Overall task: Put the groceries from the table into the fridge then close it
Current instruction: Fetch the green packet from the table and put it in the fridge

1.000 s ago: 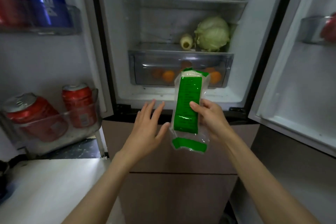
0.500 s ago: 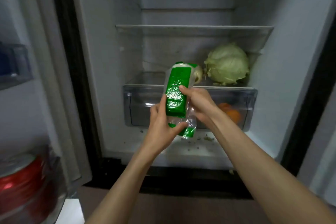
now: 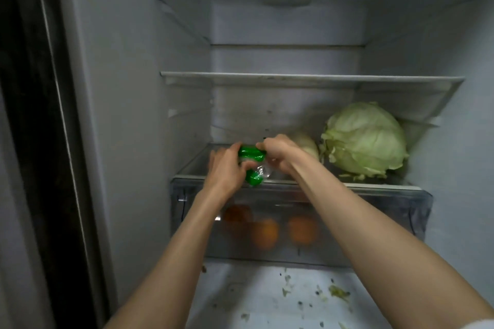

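**A:** Where was the green-and-clear plastic packet [image 3: 252, 161] at that moment?

**B:** Between the two hands, just above the front part of the glass shelf [image 3: 401, 184] that capped the clear plastic crisper drawer [image 3: 374, 222]. The left hand [image 3: 227, 168] had its grip curled round the packet's near left side; the right hand [image 3: 278, 151] pinched its far upper end from the right. Both grips were closed on it.

**B:** I could not tell whether the packet already touched the shelf.

**A:** And how did its long axis lie?

**B:** Roughly front to back, the far end raised and tilted toward the back wall, the crumpled clear tail nearest the shelf's front edge. So the packet lay ahead of the left grip and below and to the left of the right.

**A:** What bounded it on the right?

**B:** A pale, rounded vegetable [image 3: 307, 143] just behind the right wrist, then the large pale green cabbage head [image 3: 365, 140] farther right. Left of the packet, the shelf was bare to the fridge wall.

**A:** So which hand governed the set-down?

**B:** In my judgement the left, being lower and nearer the shelf; the packet needed laying flat, pushed inward, kept left of the pale vegetable. Soft plastic could easily slide off that front lip.
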{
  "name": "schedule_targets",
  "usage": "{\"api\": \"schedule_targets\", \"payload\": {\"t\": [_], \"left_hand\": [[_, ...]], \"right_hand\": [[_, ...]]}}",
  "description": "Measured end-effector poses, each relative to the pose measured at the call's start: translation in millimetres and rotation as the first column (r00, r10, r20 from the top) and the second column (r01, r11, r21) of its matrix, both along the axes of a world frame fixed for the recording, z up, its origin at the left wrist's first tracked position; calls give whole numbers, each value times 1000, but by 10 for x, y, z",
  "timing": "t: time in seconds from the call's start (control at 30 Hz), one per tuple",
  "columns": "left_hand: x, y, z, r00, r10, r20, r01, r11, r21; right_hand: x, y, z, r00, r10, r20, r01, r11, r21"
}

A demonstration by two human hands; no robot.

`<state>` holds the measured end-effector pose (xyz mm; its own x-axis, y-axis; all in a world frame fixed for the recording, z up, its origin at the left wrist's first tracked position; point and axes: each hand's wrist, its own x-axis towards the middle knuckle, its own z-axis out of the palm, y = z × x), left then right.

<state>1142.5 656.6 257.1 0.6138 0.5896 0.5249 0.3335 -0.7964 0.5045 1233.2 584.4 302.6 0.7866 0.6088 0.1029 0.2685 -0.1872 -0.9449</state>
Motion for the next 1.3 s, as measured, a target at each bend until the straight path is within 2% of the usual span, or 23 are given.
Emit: {"api": "schedule_targets", "payload": {"t": [0.2,0.33,0.47,0.6,0.7,0.8,0.9,1.03,1.2,1.3], "left_hand": [[206,190,51,995,34,-90,-33,999,12],[318,180,125,988,60,-139,-61,998,0],[418,195,104,964,102,-245,-102,995,10],[481,199,68,940,162,-299,-146,987,73],[514,219,139,943,149,-297,-135,988,70],[523,257,169,951,125,-282,-112,992,63],[521,283,151,941,109,-321,-97,994,55],[460,273,195,905,120,-409,-83,991,107],[178,58,255,957,104,-272,-45,976,215],[-93,-186,243,974,39,-222,13,973,229]], "right_hand": [[223,211,-42,999,-46,26,47,998,-37],[289,237,-2,967,-56,249,103,978,-181],[296,192,53,887,111,448,88,912,-401],[309,199,7,822,279,496,65,820,-568],[312,202,2,768,342,541,108,764,-636],[294,218,-40,675,425,603,185,694,-696],[288,183,-82,593,452,667,269,669,-693],[278,14,-76,462,413,785,405,689,-601],[180,-389,-69,337,325,884,477,751,-457],[31,-684,-94,339,260,904,460,792,-400]]}}
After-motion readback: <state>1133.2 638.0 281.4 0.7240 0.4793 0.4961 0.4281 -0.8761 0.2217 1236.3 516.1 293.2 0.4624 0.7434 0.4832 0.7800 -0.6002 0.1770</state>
